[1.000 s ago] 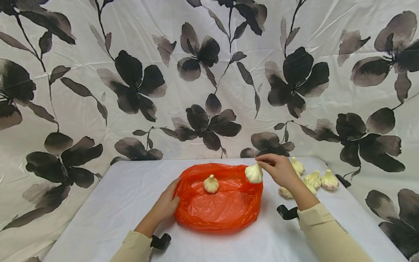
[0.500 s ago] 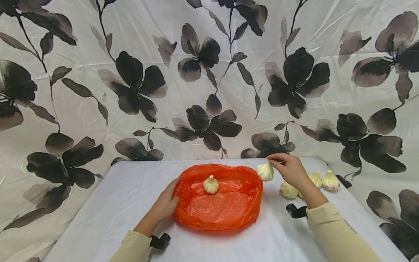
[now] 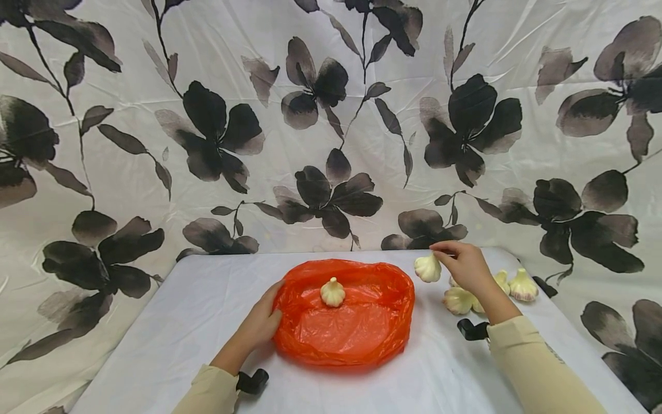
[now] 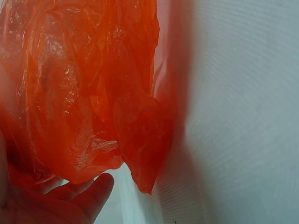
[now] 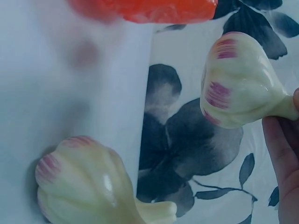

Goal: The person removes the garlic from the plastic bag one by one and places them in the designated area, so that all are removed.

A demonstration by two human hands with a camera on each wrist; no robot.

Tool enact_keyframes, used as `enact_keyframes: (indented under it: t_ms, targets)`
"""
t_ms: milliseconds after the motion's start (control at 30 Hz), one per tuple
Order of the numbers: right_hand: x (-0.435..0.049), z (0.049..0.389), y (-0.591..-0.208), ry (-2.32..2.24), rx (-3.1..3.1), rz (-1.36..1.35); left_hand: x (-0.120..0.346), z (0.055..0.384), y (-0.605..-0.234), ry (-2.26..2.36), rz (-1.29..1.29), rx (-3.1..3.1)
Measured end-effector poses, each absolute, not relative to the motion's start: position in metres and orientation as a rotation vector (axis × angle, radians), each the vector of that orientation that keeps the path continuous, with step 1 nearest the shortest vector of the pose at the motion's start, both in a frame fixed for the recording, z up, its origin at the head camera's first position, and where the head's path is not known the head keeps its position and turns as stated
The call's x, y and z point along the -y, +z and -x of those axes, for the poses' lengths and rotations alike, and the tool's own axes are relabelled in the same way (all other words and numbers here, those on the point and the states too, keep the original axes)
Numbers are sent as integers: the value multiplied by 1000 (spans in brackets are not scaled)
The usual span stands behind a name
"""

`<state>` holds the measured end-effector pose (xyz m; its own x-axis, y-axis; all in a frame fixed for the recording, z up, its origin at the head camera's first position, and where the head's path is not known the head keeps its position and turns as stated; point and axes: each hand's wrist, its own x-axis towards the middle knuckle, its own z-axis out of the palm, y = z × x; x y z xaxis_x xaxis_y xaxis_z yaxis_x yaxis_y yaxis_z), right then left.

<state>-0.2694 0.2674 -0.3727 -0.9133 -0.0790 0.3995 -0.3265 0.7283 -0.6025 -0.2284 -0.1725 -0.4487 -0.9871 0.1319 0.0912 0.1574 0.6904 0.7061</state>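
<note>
A red plastic bag (image 3: 343, 336) lies spread on the table with its mouth facing up, and one garlic bulb (image 3: 333, 292) sits inside toward the back. My left hand (image 3: 260, 323) grips the bag's left side; in the left wrist view the red film (image 4: 70, 116) hangs by the fingers (image 4: 96, 196). My right hand (image 3: 464, 268) pinches another garlic bulb (image 3: 427, 268) by its stem, held up to the right of the bag. The right wrist view shows this bulb (image 5: 240, 84) as pale with purple streaks.
Several more garlic bulbs (image 3: 458, 300) lie at the table's right side, partly hidden by my right forearm. One bulb (image 3: 523, 285) sits near the right edge. A white cloth covers the table (image 3: 170, 333), and a floral curtain (image 3: 331, 115) hangs behind it.
My right hand has moved right with its garlic bulb, from over the bag's right rim to beside the bag. My left hand and the bag stay nearly still.
</note>
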Motion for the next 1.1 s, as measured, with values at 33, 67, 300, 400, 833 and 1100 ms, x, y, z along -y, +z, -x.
enact_keyframes:
  t_ms: [33,67,300,400,833,1100]
  targets:
    - [-268,270,-374,997,2585,-312,172,228,-449,-1201,246,2856]
    - [-269,271,-374,1000,2587,-309,172,228,-449,-1204,246,2857]
    - [-275,277,-382,994,2611,-278,171,228,-449,-1216,227,2862]
    - [-277,281,-385,967,2637,-265,169,227,-449,-1232,222,2856]
    - [-286,293,-393,857,2730,-237,166,228,-450,-1244,191,2876]
    - [-290,297,-399,836,2841,-202,164,225,-450,-1228,212,2870]
